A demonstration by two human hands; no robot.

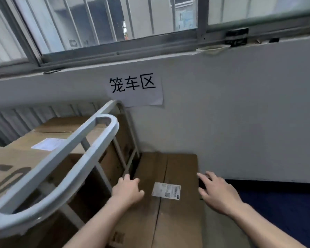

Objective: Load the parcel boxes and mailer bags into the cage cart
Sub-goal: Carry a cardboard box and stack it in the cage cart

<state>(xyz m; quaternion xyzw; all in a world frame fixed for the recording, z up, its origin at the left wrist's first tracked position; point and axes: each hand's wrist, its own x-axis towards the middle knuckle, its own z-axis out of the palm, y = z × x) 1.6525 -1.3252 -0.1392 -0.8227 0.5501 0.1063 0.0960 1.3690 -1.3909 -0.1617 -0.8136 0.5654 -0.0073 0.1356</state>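
Observation:
A large brown cardboard box [175,169] with a white shipping label [166,190] lies on the floor against the wall, right of the cage cart [89,138]. My left hand [127,189] rests on the box's left top edge, fingers bent over toward the gap beside the cart. My right hand [217,191] is at the box's right edge with fingers spread; whether it touches is unclear. Inside the cart sit several cardboard boxes, among them one with a white label [47,144] on top and another with dark lettering [5,174] at the left.
The cart's pale grey tubular frame rises between me and its load. A white wall carries a paper sign [134,90] with black characters, below a barred window. Dark blue floor [283,208] lies right of the box.

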